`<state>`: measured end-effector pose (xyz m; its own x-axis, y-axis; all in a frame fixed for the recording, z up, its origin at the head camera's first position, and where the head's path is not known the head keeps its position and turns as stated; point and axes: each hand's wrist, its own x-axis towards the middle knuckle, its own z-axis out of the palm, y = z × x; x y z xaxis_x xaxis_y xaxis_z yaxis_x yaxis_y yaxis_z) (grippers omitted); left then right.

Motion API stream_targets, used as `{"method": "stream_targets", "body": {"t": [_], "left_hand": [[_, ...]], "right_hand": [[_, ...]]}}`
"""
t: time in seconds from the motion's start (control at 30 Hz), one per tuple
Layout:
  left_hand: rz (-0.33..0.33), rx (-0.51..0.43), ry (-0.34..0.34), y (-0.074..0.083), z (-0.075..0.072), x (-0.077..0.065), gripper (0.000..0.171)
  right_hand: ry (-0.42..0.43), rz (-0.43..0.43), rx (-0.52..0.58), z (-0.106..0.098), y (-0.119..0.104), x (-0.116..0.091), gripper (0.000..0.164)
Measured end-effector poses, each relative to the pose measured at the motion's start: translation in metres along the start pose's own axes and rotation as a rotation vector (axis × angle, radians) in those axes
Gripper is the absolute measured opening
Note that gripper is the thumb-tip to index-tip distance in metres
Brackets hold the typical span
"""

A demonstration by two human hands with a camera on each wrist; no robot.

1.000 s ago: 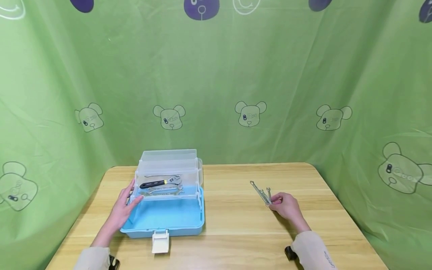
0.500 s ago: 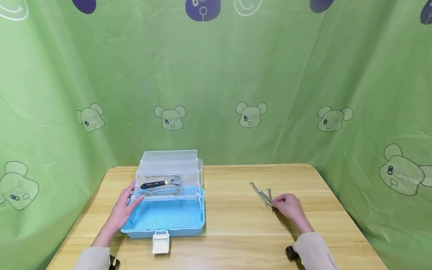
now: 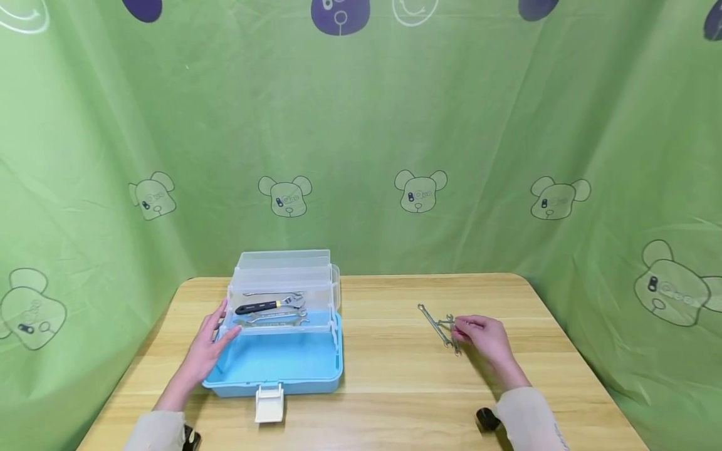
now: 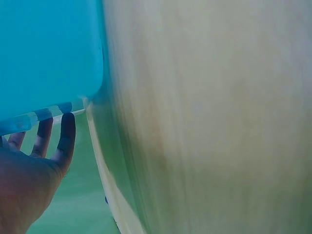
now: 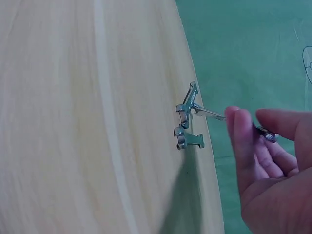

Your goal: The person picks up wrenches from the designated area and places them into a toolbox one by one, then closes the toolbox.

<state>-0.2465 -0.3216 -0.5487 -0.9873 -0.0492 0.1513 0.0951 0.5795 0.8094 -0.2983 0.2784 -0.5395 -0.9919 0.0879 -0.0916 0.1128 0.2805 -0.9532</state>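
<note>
My right hand (image 3: 486,341) pinches a small silver wrench (image 5: 209,113) between thumb and fingers, over the right part of the table. Beside that wrench, two more lie on the wood: a longer one (image 3: 434,326) slanting on the left, and a short one (image 3: 455,344) close under the fingertips. On the left, my left hand (image 3: 204,351) rests against the side of a blue toolbox (image 3: 271,387), fingers spread, thumb over the front left corner of its clear tray (image 3: 316,327). In the left wrist view, the fingertips touch the tray's edge.
The toolbox stands with its trays folded up and its white latch (image 3: 269,406) hanging in front. In the clear tray lie a black-handled adjustable wrench (image 3: 259,307) and several silver wrenches (image 3: 276,317). Green curtain (image 3: 361,138) surrounds the wooden table (image 3: 383,407).
My right hand has shifted slightly right, drawing one wrench sideways out of the bunch. The short wrench has slid down toward the near side. My left hand stays on the toolbox.
</note>
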Motion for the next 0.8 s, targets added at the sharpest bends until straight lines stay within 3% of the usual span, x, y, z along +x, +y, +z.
{"method": "stream_targets", "body": {"t": [0.33, 0.8], "left_hand": [[-0.01, 0.001, -0.001, 0.0, 0.0, -0.001, 0.079], [0.001, -0.001, 0.001, -0.001, 0.0, 0.001, 0.079]], "right_hand": [[0.053, -0.02, 0.243, -0.001, 0.0, 0.001, 0.044], [-0.099, -0.093, 0.424, 0.015, -0.026, -0.006, 0.042]]}}
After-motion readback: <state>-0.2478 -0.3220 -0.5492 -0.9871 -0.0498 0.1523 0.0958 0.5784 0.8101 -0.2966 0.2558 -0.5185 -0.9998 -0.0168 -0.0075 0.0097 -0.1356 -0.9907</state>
